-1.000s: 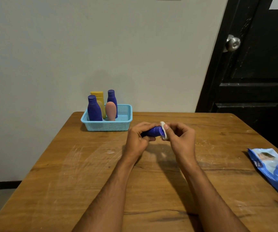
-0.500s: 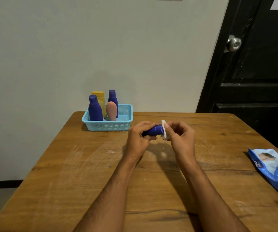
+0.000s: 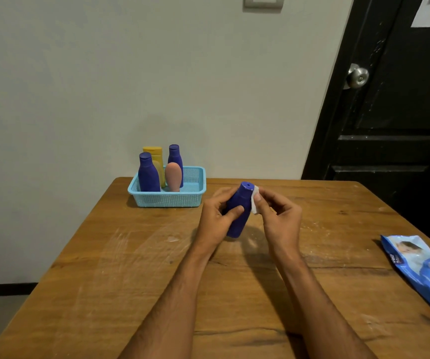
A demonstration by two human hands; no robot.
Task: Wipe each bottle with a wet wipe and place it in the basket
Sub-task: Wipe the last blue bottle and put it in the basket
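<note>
A plain pale wall and a dark door (image 3: 395, 120) with a round metal knob stand behind a scuffed wooden table (image 3: 110, 275), seen from above and behind the person's forearms. At the far left of the table sits a light blue mesh basket (image 3: 168, 199) already holding four bottles upright: two purple, one yellow, one pink. A blue pack of wet wipes (image 3: 423, 273) lies at the table's right edge, well apart from the hands.

Near the middle of the table, the left hand (image 3: 215, 221) is curled round the body of a purple bottle (image 3: 239, 211), thumb across its front. The bottle is held above the tabletop, nearly upright, its long axis tilted so the cap leans up and to the right and the base points down toward the person. The right hand (image 3: 278, 216) pinches a small folded white wet wipe (image 3: 254, 202) between thumb and fingers and presses it against the bottle's neck just below the cap.

The basket lies up and to the left of the bottle, on the side of the left hand, which is the nearer one and already has the full grip. The open space in the basket looks to be at its right end, so the bottle would probably go in there, base first
</note>
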